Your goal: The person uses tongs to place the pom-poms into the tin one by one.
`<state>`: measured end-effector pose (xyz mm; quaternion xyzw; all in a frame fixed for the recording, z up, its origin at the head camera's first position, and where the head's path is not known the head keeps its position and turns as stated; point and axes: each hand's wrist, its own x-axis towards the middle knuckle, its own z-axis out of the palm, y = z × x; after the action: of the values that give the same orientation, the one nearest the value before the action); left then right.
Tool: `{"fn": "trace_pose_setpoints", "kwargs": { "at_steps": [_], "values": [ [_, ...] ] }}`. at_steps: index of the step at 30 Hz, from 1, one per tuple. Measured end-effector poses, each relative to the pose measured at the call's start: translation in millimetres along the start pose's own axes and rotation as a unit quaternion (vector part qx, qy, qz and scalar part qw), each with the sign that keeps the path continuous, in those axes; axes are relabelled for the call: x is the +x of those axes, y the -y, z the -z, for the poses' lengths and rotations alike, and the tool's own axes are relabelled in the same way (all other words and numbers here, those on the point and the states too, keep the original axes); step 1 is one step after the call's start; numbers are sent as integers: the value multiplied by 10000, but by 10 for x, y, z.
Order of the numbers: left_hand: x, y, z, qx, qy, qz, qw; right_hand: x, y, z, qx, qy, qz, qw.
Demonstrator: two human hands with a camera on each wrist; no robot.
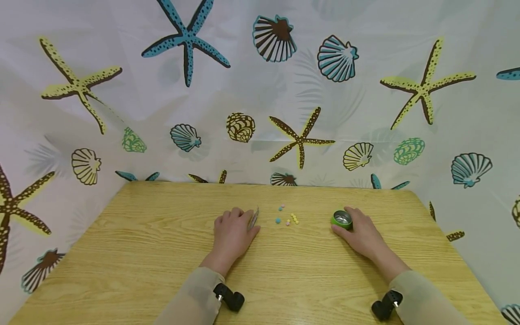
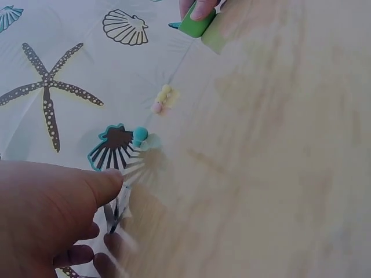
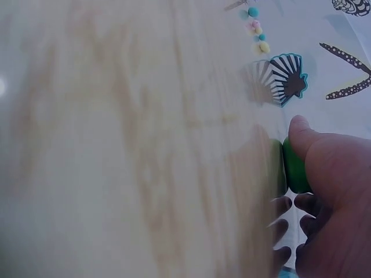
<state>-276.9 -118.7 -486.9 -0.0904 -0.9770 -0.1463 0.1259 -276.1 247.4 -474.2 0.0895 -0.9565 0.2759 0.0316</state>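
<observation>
In the head view my left hand (image 1: 232,234) rests on the table at left of centre, thumb and index finger spread to either side of slim metal tweezers (image 1: 253,219). The left wrist view shows the tweezers (image 2: 113,215) just past the thumb, with a gap to the fingertips. My right hand (image 1: 363,234) holds a small round green cup (image 1: 342,219) with a shiny metal inside, thumb on one side and fingers on the other. The cup (image 3: 297,168) stands upright on the table. Between the hands lie small balls: blue ones (image 1: 278,220), pink ones (image 1: 288,223) and yellow ones (image 1: 294,219).
The light wood table (image 1: 284,271) reaches back to a white cloth (image 1: 260,99) printed with starfish and shells, which also hangs at both sides. A small black camera (image 1: 229,298) is worn on the left wrist, another camera (image 1: 387,305) on the right.
</observation>
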Motion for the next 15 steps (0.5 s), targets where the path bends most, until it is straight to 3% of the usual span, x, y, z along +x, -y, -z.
{"fn": "trace_pose_setpoints", "kwargs": {
  "at_steps": [15],
  "values": [
    [56,-18,-19,-375,-302,262,9985,14,5,-70,60,45,-37,10000]
  ]
}}
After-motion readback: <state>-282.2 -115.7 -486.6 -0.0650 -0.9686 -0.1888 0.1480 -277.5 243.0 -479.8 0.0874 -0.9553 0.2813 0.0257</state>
